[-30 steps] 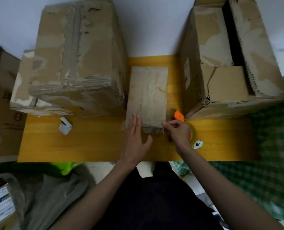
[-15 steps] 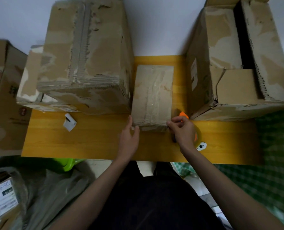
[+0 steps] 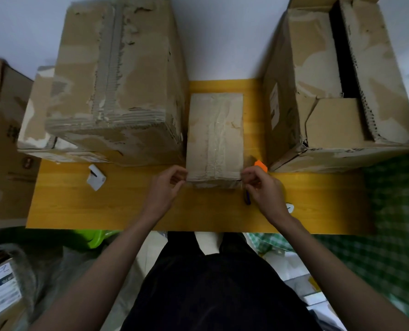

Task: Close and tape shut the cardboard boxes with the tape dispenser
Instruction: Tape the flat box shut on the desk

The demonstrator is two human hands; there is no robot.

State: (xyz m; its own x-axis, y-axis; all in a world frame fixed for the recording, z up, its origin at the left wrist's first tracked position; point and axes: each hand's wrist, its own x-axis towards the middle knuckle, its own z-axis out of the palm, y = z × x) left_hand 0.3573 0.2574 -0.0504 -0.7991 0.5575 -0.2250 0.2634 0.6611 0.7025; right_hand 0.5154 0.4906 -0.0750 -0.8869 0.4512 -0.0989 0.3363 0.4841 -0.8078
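Hands at the near end of a small box (image 3: 214, 137), one on each corner. Left hand (image 3: 164, 189) at the 7 o'clock corner, fingers curled, tips pinching the box's lower left edge. Right hand (image 3: 263, 187) at the 5 o'clock corner, fingers curled, pinching the lower right edge; what exactly sits between those fingertips is too small to tell.

Small box lies flat at the middle of the yellow desk (image 3: 117, 209), flaps closed, a strip of clear tape running down its top seam from 12 to 6 o'clock.

Tape dispenser (image 3: 260, 165) sits just behind the right hand, at 3 o'clock of the box's near end: only an orange tip shows, the rest is hidden by the hand. A dark pen-like bit (image 3: 247, 199) lies on the desk under the right hand, and a small white item (image 3: 289, 207) pokes out by the right wrist.

Big box (image 3: 117, 77) at 10 o'clock, top closed, surface torn, stacked on a flatter box (image 3: 35, 120), touching or just beside the small box's left side. Open box (image 3: 337, 87) at 2 o'clock, dark gap between its top flaps, one short flap folded in. White tag (image 3: 96, 180) on the desk at 9 o'clock of the left hand, well apart from it.

More cardboard (image 3: 0, 139) off the desk's left edge. Green checked cloth (image 3: 394, 223) at right.
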